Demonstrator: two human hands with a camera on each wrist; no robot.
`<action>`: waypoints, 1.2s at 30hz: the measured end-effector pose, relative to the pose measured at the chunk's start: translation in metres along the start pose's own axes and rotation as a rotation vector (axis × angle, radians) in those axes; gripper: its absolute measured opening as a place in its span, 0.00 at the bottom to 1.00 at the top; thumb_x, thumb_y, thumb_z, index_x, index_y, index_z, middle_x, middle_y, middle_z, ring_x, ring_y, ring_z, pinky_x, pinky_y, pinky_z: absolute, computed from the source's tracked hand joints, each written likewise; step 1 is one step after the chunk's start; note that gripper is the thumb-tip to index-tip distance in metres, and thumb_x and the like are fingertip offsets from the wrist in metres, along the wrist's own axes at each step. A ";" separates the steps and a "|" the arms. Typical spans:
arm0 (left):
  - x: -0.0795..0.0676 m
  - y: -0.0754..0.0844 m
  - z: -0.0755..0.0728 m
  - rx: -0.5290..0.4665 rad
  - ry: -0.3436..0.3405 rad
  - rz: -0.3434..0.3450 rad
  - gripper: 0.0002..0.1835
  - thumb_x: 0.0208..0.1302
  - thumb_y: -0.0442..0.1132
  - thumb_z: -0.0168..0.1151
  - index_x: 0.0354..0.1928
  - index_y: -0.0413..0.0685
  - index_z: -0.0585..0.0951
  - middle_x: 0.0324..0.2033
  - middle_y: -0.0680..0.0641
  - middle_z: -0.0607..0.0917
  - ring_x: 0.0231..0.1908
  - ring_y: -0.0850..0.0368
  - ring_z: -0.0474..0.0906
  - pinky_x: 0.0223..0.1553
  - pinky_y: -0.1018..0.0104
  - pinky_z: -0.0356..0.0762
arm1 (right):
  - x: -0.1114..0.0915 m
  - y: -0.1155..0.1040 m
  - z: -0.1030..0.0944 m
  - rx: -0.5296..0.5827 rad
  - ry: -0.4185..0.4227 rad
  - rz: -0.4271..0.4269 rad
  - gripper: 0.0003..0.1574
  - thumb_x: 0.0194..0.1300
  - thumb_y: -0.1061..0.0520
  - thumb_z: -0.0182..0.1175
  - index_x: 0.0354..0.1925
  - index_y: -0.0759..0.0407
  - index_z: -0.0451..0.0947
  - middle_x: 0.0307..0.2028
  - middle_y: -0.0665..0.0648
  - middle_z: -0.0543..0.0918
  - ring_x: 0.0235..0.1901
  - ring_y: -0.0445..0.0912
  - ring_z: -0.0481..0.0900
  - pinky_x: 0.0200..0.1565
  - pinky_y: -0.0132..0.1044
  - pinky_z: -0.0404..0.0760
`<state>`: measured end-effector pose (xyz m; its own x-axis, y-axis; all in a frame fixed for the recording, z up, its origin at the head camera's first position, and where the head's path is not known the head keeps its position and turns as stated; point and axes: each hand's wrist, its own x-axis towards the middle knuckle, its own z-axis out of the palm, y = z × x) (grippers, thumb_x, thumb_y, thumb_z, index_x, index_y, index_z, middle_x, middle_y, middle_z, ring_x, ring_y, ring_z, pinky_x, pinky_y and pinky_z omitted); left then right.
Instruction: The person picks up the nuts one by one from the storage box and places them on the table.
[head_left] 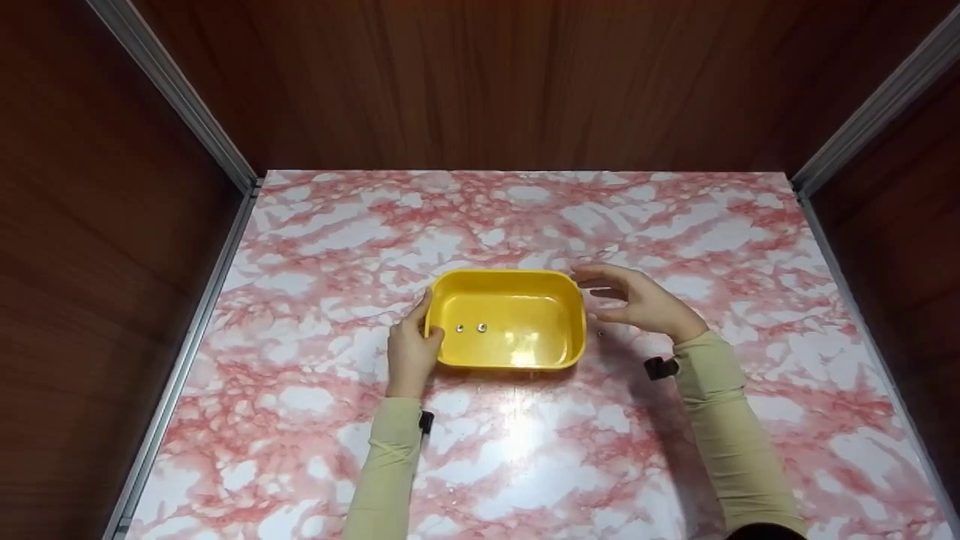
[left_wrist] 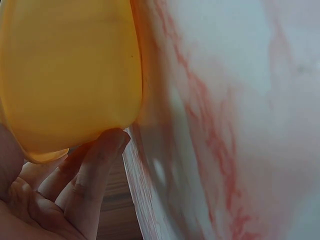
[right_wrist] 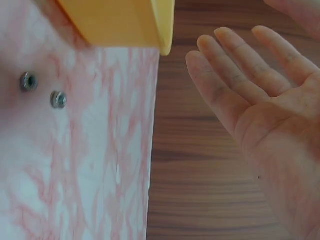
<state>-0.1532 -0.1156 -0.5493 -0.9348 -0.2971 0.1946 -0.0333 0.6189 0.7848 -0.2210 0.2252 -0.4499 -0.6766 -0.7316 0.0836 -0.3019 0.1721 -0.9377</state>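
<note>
A yellow plastic tub (head_left: 502, 360) with rounded corners is in the middle of the head view. Inside it, toward the left end, lie two small round silvery metal pieces (head_left: 482, 328). My left hand (head_left: 412, 349) grips the tub's left end, thumb over the rim and fingers outside; the left wrist view shows fingertips (left_wrist: 112, 140) against the tub's wall. Beside the right end is my right hand (head_left: 641, 304), fingers extended and holding nothing. In the right wrist view it is apart from the tub (right_wrist: 120, 25). There, two small metal pieces with holes (right_wrist: 58, 99) lie on the table.
The table (head_left: 315, 450) has a red and white marbled top. A dark wood panel (head_left: 487, 82) rises behind it, with more panels at both sides in grey metal frames (head_left: 180, 97). A tiny dark piece (head_left: 601, 333) lies on the table right of the tub.
</note>
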 end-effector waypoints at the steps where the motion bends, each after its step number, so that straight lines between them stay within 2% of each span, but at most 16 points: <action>1: 0.000 0.000 0.000 -0.001 0.002 0.002 0.34 0.44 0.30 0.61 0.58 0.56 0.71 0.48 0.47 0.78 0.20 0.56 0.68 0.21 0.68 0.67 | 0.002 -0.001 0.001 -0.001 -0.003 0.000 0.37 0.52 0.67 0.60 0.61 0.63 0.61 0.57 0.62 0.67 0.55 0.60 0.64 0.53 0.51 0.63; 5: 0.001 0.001 0.000 -0.014 0.001 0.003 0.33 0.44 0.29 0.62 0.58 0.55 0.71 0.49 0.49 0.77 0.23 0.56 0.70 0.22 0.69 0.68 | 0.008 0.007 0.003 0.023 -0.004 -0.011 0.38 0.51 0.71 0.59 0.61 0.65 0.61 0.57 0.59 0.68 0.55 0.55 0.65 0.53 0.53 0.62; 8: 0.001 0.001 0.000 -0.019 -0.009 0.000 0.33 0.45 0.29 0.61 0.58 0.54 0.71 0.50 0.50 0.77 0.23 0.56 0.70 0.22 0.69 0.67 | 0.011 0.007 0.006 0.039 -0.012 -0.025 0.38 0.51 0.72 0.59 0.60 0.65 0.61 0.57 0.60 0.68 0.55 0.56 0.64 0.53 0.54 0.62; 14: 0.001 0.001 0.000 -0.010 -0.017 -0.012 0.33 0.45 0.30 0.61 0.58 0.55 0.71 0.50 0.49 0.77 0.22 0.55 0.69 0.22 0.68 0.68 | 0.019 -0.006 0.012 0.025 -0.034 -0.034 0.36 0.52 0.72 0.58 0.60 0.63 0.62 0.57 0.61 0.67 0.55 0.58 0.64 0.53 0.52 0.62; 18: 0.001 0.001 0.000 -0.010 -0.021 -0.026 0.33 0.45 0.30 0.61 0.58 0.56 0.71 0.50 0.49 0.76 0.22 0.55 0.70 0.22 0.68 0.68 | 0.027 0.001 0.014 -0.014 -0.035 -0.031 0.36 0.52 0.70 0.59 0.60 0.58 0.63 0.56 0.56 0.69 0.55 0.55 0.65 0.54 0.51 0.62; 22: 0.001 0.002 0.000 -0.017 -0.022 -0.027 0.33 0.45 0.30 0.61 0.59 0.56 0.70 0.50 0.49 0.76 0.21 0.55 0.70 0.21 0.68 0.68 | 0.034 0.005 0.015 -0.052 -0.037 -0.018 0.35 0.53 0.64 0.61 0.60 0.58 0.64 0.55 0.52 0.70 0.55 0.55 0.65 0.55 0.47 0.62; 24: 0.001 0.001 0.000 -0.015 -0.022 -0.023 0.34 0.45 0.30 0.61 0.59 0.57 0.70 0.51 0.49 0.76 0.21 0.55 0.69 0.21 0.68 0.68 | 0.037 0.002 0.017 -0.065 -0.038 -0.020 0.35 0.53 0.63 0.61 0.59 0.60 0.64 0.55 0.52 0.70 0.54 0.56 0.66 0.55 0.47 0.62; 30: 0.001 0.001 0.001 -0.009 -0.020 -0.019 0.33 0.45 0.30 0.60 0.59 0.56 0.70 0.50 0.49 0.76 0.17 0.55 0.65 0.19 0.68 0.66 | 0.043 -0.017 0.026 -0.069 -0.063 -0.060 0.34 0.52 0.69 0.60 0.58 0.65 0.64 0.54 0.58 0.71 0.53 0.57 0.67 0.53 0.53 0.62; 36: 0.001 0.001 0.000 -0.006 -0.021 -0.024 0.34 0.45 0.30 0.60 0.59 0.56 0.70 0.50 0.49 0.76 0.17 0.56 0.65 0.19 0.68 0.67 | 0.049 -0.027 0.033 -0.088 -0.079 -0.089 0.35 0.51 0.71 0.60 0.58 0.64 0.64 0.54 0.60 0.70 0.53 0.59 0.66 0.53 0.53 0.61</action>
<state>-0.1538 -0.1156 -0.5482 -0.9410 -0.2963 0.1634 -0.0535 0.6071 0.7928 -0.2237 0.1633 -0.4319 -0.5904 -0.7958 0.1346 -0.4183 0.1590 -0.8943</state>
